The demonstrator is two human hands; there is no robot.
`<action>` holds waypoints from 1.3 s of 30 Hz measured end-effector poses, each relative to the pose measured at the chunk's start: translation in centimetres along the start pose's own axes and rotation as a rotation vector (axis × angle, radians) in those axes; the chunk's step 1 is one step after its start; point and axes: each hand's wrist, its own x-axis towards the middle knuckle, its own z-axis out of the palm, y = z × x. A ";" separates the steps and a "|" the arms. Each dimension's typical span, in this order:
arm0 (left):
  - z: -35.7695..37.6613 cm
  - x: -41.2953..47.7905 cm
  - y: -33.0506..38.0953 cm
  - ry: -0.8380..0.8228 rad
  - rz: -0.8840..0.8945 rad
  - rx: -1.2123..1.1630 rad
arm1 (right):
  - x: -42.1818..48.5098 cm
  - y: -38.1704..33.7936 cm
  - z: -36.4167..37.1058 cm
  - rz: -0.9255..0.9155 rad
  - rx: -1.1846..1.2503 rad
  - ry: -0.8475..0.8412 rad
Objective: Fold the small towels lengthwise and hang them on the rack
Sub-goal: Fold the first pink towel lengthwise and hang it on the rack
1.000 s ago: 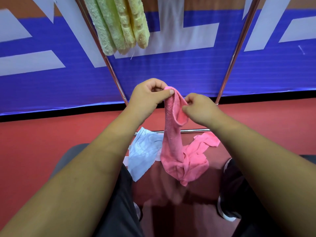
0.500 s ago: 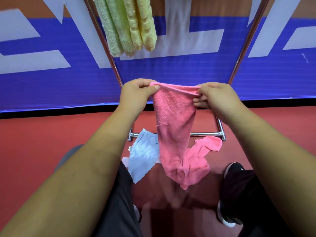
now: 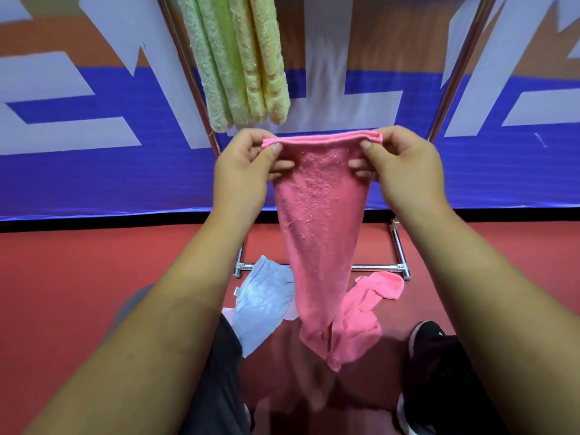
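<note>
In front of the rack (image 3: 454,73), between its two chrome uprights, the pink towel (image 3: 318,221) hangs by its top edge, its narrowing lower end dangling above the red floor (image 3: 78,277). The left hand (image 3: 248,171) pinches the top left corner between thumb and curled fingers, and the right hand (image 3: 405,171) pinches the top right corner the same way, so the upper hem runs taut and level between them. Just above the left hand, a bunch of green and yellow towels (image 3: 241,64) hangs down beside the rack's left upright. On the floor near the rack's base bar lie a crumpled light blue cloth (image 3: 263,302) on the left and a second pink towel (image 3: 373,302) on the right, partly hidden behind the held one. A black shoe (image 3: 430,340) shows at lower right, and a blue and white banner (image 3: 94,171) runs behind the rack.
</note>
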 end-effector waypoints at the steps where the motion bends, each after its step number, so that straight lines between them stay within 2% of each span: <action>1: 0.0 0.1 0.7 0.019 0.063 0.017 | 0.0 -0.5 0.0 -0.054 -0.019 0.049; 4: -0.2 0.1 3.2 0.076 0.223 0.060 | -0.2 -2.3 -0.2 -0.182 -0.061 0.127; 7: 0.0 0.0 5.1 0.102 0.293 0.034 | -0.6 -4.0 -0.1 -0.236 0.010 0.170; 16: -0.6 0.1 6.4 0.155 0.282 -0.017 | -1.3 -5.6 0.6 -0.265 0.084 0.193; 28: -1.2 -0.2 5.6 0.166 0.285 0.066 | -1.1 -5.7 1.6 -0.284 0.053 0.178; 32: -1.5 0.1 6.2 0.215 0.299 0.000 | -1.2 -6.1 1.5 -0.326 -0.011 0.188; 36: -1.4 0.1 5.9 0.268 0.257 0.035 | -0.6 -5.4 1.5 -0.254 -0.086 0.082; 39: -1.5 0.1 5.5 0.257 0.193 0.002 | -0.6 -5.2 1.4 -0.220 -0.065 0.086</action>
